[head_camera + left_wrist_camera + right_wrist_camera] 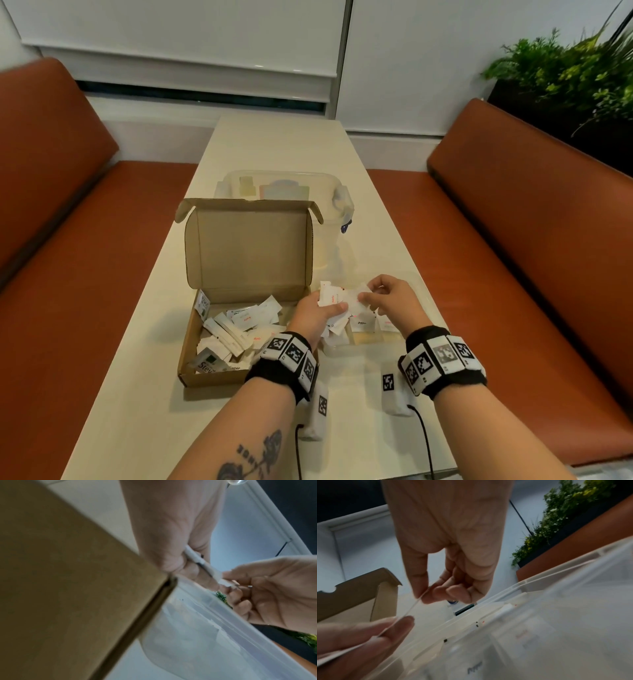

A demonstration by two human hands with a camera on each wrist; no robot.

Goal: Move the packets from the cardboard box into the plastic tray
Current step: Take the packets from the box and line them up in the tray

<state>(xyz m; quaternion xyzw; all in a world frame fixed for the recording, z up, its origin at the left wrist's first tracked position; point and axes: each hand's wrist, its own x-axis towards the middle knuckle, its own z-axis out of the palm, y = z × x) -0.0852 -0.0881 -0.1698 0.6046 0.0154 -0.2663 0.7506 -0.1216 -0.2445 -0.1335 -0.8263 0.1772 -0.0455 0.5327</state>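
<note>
we saw the left hand point(317, 310) gripping a small bunch of white packets point(330, 297) between thumb and curled fingers, held just above the near left corner of the clear plastic tray point(416, 287). the right hand point(387, 296) met it from the other side, its thumb and forefinger pinching the edge of one thin packet point(412, 605) out of that bunch, the other fingers curled loosely beneath. in the right wrist view that packet stretched edge-on between the two hands. a few packets point(363, 322) already lay flat in the tray, one with dark lettering, others with red print.

the cardboard box point(191, 342) sat just to the left of the tray on the pale counter point(281, 147), its lid standing upright, and a heap of loose white packets point(236, 329) filled its bottom. behind the box stood a clear lidded container point(337, 197) with a blue clip. both wrists wore black bands with square coded markers. orange bench seats point(513, 212) flanked the counter, and a green plant point(565, 68) stood at the far right.
</note>
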